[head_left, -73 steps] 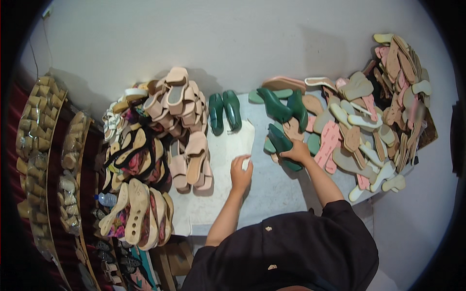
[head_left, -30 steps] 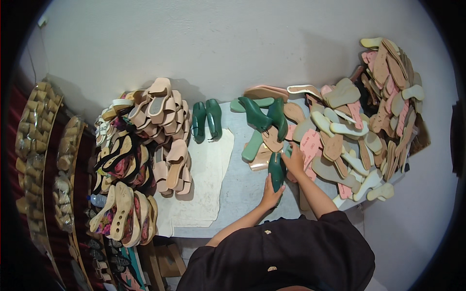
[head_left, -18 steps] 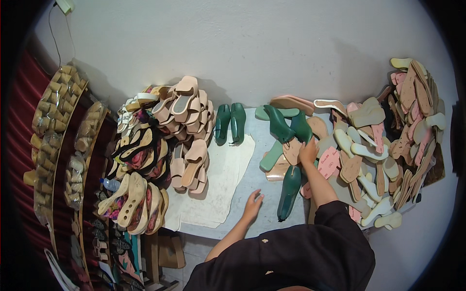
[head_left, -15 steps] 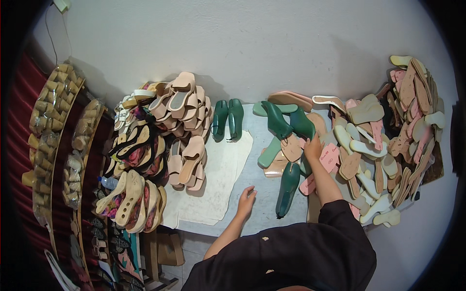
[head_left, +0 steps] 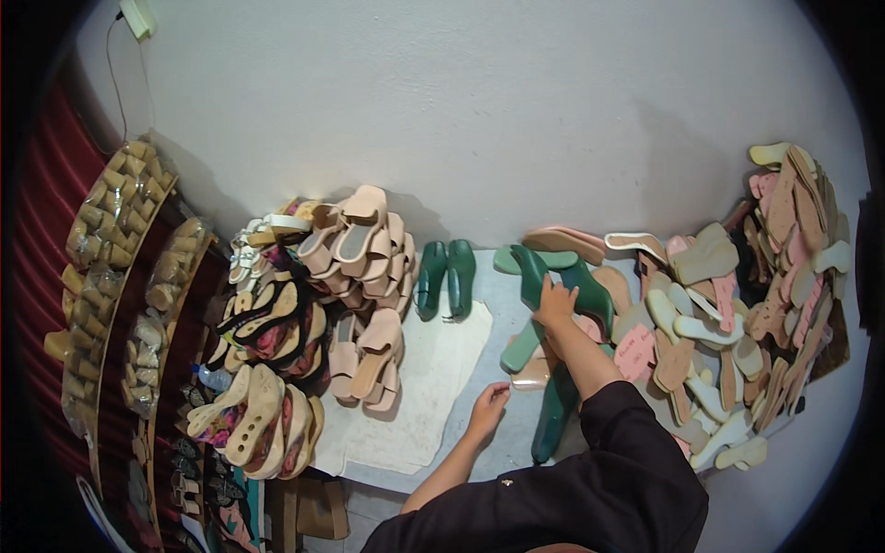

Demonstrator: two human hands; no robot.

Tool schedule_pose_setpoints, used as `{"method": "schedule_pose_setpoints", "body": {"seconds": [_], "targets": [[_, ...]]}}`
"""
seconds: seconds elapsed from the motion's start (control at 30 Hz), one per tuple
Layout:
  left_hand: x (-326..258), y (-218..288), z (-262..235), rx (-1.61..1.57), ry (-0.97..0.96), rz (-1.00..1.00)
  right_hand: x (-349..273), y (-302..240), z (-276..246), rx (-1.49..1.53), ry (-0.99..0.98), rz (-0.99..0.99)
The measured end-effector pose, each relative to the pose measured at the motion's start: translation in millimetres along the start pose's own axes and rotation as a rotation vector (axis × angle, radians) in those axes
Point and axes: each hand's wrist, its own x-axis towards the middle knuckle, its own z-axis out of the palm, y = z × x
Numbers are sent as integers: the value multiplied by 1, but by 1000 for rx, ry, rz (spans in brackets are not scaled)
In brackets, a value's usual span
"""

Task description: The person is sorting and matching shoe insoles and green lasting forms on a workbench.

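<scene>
My right hand (head_left: pixel 556 304) reaches over two green shoe lasts, its fingers spread. Its fingertips are at the left green last (head_left: pixel 530 275), apparently touching it; the right green last (head_left: pixel 587 293) is just beside the hand. A third green last (head_left: pixel 555 419) lies nearer me, partly hidden under my right forearm. Under and beside these are flat green soles (head_left: pixel 523 347) and a glossy beige sole (head_left: pixel 529 379). My left hand (head_left: pixel 487 408) hovers over the table's grey top, holding nothing, fingers loosely bent. Farther left stands a pair of green lasts (head_left: pixel 460 279).
Beige slide sandals (head_left: pixel 376 346) are stacked left of a white sheet (head_left: pixel 433 382). Patterned wedge soles (head_left: pixel 253 429) lie at the near left. A large heap of insoles (head_left: pixel 710 323) covers the right side. Shelves with bagged wooden heels (head_left: pixel 120 217) stand far left.
The whole view has shifted, so things sit lower in the picture. My right hand has moved left from the right green last to the left one. My left hand's fingers have bent more.
</scene>
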Motion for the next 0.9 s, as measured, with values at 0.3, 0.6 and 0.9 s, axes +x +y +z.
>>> {"method": "schedule_pose_setpoints", "body": {"seconds": [0.3, 0.6, 0.9], "targets": [[1, -9, -42, -45, 170, 85, 16, 23, -34, 766, -104, 30], [-1, 56, 14, -169, -73, 191, -163, 20, -36, 1662, -368, -174], [-44, 56, 0, -337, -58, 8, -258, -5, -25, 689, -384, -265]]}}
